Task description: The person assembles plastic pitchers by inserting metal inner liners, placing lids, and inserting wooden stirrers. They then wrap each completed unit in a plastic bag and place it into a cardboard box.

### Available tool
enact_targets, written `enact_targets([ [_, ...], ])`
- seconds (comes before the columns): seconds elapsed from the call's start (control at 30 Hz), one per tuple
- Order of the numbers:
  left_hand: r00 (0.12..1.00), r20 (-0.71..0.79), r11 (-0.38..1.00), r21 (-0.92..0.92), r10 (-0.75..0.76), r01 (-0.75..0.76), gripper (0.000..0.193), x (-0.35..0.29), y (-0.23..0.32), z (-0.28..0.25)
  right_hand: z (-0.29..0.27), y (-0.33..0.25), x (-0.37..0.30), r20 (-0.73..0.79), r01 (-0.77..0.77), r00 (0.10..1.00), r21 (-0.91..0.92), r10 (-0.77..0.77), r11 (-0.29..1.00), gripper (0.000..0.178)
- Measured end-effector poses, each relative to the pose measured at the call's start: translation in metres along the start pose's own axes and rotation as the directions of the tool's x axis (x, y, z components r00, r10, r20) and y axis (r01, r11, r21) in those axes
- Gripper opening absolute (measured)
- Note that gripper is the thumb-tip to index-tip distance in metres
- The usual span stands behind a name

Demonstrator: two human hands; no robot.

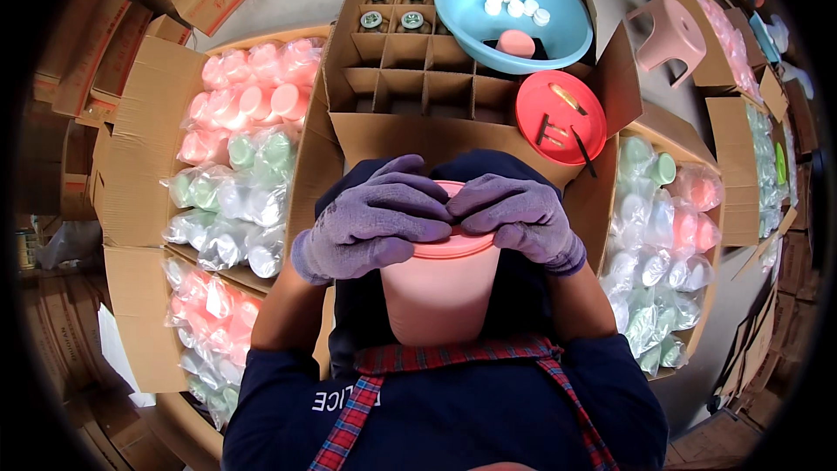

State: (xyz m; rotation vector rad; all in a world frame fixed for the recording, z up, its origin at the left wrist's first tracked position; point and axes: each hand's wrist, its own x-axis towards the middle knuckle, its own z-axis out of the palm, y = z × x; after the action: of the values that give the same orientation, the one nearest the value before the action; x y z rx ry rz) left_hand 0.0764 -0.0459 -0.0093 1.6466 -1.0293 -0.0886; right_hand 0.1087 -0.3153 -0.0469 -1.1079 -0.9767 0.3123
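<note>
Both hands wear knitted purple gloves. The left hand (370, 218) curls over the lid (453, 240) of a pink plastic container (440, 296), fingers closed on the rim; the right hand (514, 218) presses down on the lid's other side, fingers bent. The container is smooth, round and slightly tapered, held upright on the person's lap against a dark apron. Beyond it stands a cardboard box (418, 78) with grid dividers, holding small jars (392, 7) at its far corner, a glossy blue bowl (513, 10) and a red lid (560, 115).
</note>
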Motion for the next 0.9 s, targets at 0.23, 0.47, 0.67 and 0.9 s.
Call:
enact_targets([
  [0.23,0.834,-0.453,0.502,0.667,-0.315,0.551,0.049,-0.026,-0.028,0.015,0.045,-0.087,0.012,-0.025,-0.023,1.000,-0.693,0.008,0.720,0.058],
  [0.47,0.857,-0.307,0.736,0.441,-0.414,0.513,0.040,-0.038,-0.015,0.013,0.050,-0.060,-0.006,-0.135,-0.135,0.989,-0.612,0.065,0.780,0.055],
  [0.67,0.879,-0.272,0.805,0.361,-0.392,0.471,0.045,-0.025,0.008,0.023,0.049,-0.049,0.006,-0.116,-0.056,0.992,-0.717,-0.039,0.695,0.063],
  [0.9,0.814,-0.346,0.728,0.372,-0.467,0.576,0.050,-0.033,0.002,0.025,0.063,-0.068,-0.002,-0.026,-0.037,0.999,-0.689,0.027,0.724,0.071],
])
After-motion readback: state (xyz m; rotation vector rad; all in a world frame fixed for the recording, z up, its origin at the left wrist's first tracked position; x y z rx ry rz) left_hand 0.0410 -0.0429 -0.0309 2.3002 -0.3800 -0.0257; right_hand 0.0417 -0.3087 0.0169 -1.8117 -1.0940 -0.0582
